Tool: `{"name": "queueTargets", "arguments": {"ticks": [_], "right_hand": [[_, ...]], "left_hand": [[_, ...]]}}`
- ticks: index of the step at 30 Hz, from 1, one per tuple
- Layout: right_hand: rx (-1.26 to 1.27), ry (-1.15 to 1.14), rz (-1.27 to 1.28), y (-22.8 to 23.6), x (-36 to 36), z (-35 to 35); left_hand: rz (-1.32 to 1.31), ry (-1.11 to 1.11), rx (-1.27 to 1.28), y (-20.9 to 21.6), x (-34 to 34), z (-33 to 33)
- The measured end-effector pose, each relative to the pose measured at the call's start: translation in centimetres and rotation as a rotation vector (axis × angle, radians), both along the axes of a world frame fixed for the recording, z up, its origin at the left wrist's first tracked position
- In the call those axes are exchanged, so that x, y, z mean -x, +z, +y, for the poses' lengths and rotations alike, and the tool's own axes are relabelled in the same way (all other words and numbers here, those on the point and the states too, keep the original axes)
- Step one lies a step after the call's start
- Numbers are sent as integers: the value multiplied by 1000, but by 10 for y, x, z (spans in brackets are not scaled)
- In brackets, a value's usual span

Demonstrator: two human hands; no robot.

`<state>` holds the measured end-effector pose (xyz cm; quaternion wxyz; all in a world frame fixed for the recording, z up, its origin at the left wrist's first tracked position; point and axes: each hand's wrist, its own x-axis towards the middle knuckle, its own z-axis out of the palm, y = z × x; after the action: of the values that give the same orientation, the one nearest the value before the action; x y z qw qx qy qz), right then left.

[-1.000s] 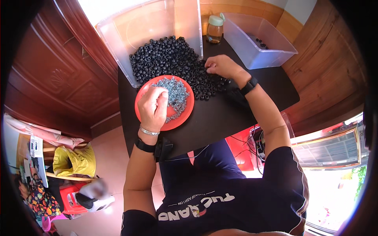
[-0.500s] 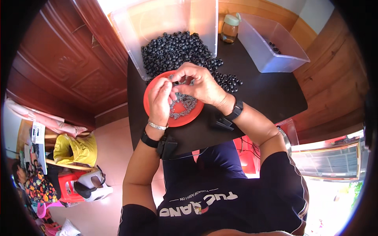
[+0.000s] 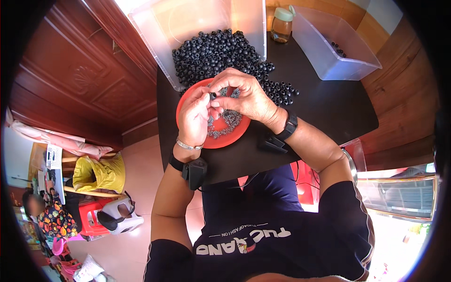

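Note:
My left hand [image 3: 193,117] and my right hand [image 3: 246,98] meet over a round orange-red dish [image 3: 181,123]. Between their closed fingertips is a small black hollow piece [image 3: 213,96], round like a bead or knob, its open end showing. The left thumb and fingers pinch it from the left; the right thumb and forefinger close on it from the other side. Whether a smaller part is also in the fingers cannot be seen. Many tiny grey metal pieces [image 3: 221,134] lie in the dish, too small to name. Behind it, a heap of matching black pieces [image 3: 211,54] spills from a tipped clear bin [image 3: 159,54].
A second clear bin [image 3: 324,66] stands at the far right with a few black pieces inside. Beside it is a lidded glass jar [image 3: 282,26]. The dark table [image 3: 338,110] ends close to my lap. A person in a flowered top [image 3: 56,220] is at far left.
The whole view has shifted slightly, with the table now a bit higher and to the right. My fingers have turned a little, and the black piece between them shows more plainly.

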<state>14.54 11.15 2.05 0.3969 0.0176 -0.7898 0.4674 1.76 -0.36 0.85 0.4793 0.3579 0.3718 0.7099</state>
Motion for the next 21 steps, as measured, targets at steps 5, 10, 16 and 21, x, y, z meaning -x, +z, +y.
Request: {"name": "queueTargets", "arguments": {"ticks": [5, 10, 16, 21], "right_hand": [[-24, 37, 36, -4, 4, 5], [-17, 52, 26, -3, 3, 5], [-68, 43, 41, -1, 3, 3], [-5, 112, 45, -2, 4, 5]], "left_hand": [[-46, -25, -19, -5, 5, 0], [-56, -14, -38, -4, 3, 0], [-3, -3, -33, 0, 1, -2], [-25, -22, -42, 1, -1, -2]]}}
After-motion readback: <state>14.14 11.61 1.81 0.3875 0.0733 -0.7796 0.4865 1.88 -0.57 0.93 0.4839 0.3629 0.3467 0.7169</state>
